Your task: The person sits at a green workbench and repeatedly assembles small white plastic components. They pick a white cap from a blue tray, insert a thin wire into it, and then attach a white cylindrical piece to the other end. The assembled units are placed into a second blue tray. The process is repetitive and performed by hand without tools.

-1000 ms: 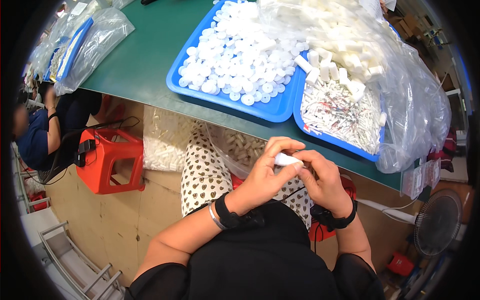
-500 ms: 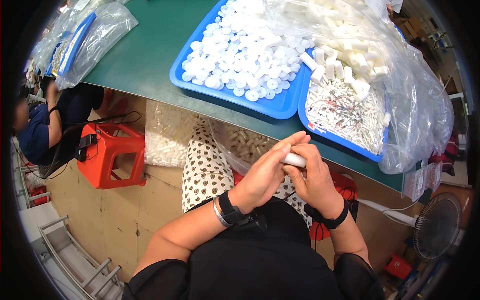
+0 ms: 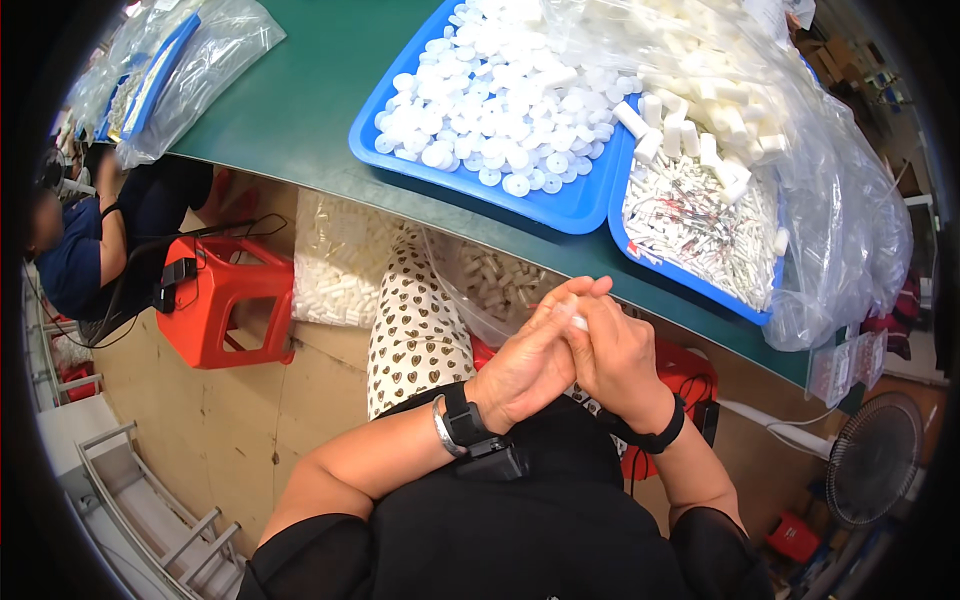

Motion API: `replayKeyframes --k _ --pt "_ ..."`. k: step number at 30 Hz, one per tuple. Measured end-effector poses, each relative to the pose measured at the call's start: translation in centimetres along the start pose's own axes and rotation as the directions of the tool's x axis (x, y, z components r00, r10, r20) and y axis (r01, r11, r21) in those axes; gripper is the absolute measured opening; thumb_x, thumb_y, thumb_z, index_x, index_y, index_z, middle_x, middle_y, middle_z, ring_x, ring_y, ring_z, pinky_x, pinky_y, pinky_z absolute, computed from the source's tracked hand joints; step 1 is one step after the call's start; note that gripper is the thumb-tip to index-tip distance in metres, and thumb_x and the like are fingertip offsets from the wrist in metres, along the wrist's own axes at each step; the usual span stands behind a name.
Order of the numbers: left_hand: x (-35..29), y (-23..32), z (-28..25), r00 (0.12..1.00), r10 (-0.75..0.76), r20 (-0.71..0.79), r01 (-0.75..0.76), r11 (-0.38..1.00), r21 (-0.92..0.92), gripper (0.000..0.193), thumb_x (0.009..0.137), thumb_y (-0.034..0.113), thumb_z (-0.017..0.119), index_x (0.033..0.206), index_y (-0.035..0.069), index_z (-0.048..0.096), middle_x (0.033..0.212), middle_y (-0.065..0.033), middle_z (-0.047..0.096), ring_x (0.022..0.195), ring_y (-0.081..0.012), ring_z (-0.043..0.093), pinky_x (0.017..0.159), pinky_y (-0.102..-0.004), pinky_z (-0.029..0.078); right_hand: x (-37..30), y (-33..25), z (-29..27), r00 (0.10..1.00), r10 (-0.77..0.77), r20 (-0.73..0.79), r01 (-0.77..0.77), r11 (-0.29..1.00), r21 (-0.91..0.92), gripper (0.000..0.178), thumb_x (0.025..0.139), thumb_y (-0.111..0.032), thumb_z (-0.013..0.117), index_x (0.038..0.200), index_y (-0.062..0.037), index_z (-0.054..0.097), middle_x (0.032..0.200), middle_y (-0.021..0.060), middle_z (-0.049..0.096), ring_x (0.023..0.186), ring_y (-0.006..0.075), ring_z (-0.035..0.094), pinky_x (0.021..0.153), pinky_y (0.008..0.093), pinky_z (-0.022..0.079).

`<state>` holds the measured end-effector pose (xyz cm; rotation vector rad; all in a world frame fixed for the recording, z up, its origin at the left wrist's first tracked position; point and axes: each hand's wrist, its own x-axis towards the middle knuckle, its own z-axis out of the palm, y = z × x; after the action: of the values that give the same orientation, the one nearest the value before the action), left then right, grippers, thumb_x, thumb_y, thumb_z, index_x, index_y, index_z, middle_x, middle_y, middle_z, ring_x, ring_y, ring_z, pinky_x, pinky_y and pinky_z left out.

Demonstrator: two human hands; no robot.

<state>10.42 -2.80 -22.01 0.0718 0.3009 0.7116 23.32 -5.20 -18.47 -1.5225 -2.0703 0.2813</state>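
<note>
In front of my body, just off the table's near edge, my two hands are pressed together. A white cylinder [image 3: 579, 323] is between them, and only a small bit of it shows. My left hand [image 3: 525, 372] is closed along one side of it, palm turned inward. The fingers of my right hand [image 3: 617, 358] wrap over its other side and hide most of it. A thin reddish tip sticks out by my left fingers, too small to name. Beyond my hands, a blue tray [image 3: 625, 220] holds small white tubular pieces, some with dark or red ends, and larger white cylinders.
Another blue tray [image 3: 580, 215], full of translucent white discs, stands on the green table [image 3: 310, 110]. A clear plastic bag [image 3: 840, 220] drapes over the right side. Bags of white pieces [image 3: 335, 265] sit below the table. A red stool [image 3: 225, 300] and a seated person are left; a fan [image 3: 875, 455] is right.
My right fingers have closed further over the white cylinder, which showed more before. My hands are pressed closer together. The view has shifted slightly.
</note>
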Motion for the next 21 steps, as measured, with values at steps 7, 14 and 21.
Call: replayKeyframes --k 7,14,21 --pt "-0.1 2.1 0.9 0.998 -0.054 0.019 0.052 0.996 0.075 0.051 0.106 0.04 0.038 0.146 0.01 0.035 0.152 -0.0084 0.037 0.138 -0.0254 0.038 0.115 -0.0438 0.033 -0.1 -0.3 0.0 0.991 0.128 0.026 -0.131 0.962 0.239 0.028 0.088 -0.006 0.062 0.114 -0.0014 0.052 0.093 0.0186 0.062 0.078 0.0409 0.064 0.064 0.0475 0.052" --pt "-0.4 0.4 0.1 1.0 0.008 0.012 -0.009 0.992 0.124 0.052 0.105 0.044 0.033 0.145 0.01 0.036 0.151 -0.0078 0.038 0.136 -0.0247 0.04 0.115 -0.0441 0.033 -0.9 -0.9 0.6 0.961 0.256 0.106 -0.277 0.914 0.296 0.018 0.095 -0.008 0.057 0.112 -0.0011 0.054 0.093 0.021 0.066 0.08 0.0377 0.067 0.066 0.0421 0.052" --pt "-0.9 1.8 1.0 0.998 -0.026 -0.053 0.031 0.994 0.106 0.05 0.106 0.044 0.032 0.141 0.009 0.039 0.147 -0.0092 0.042 0.132 -0.0219 0.044 0.11 -0.0401 0.038 -0.6 -0.7 1.0 0.878 0.409 0.25 -0.473 0.654 0.591 0.017 0.1 -0.013 0.054 0.111 -0.0011 0.055 0.088 0.0105 0.066 0.075 0.0186 0.064 0.066 0.0311 0.049"
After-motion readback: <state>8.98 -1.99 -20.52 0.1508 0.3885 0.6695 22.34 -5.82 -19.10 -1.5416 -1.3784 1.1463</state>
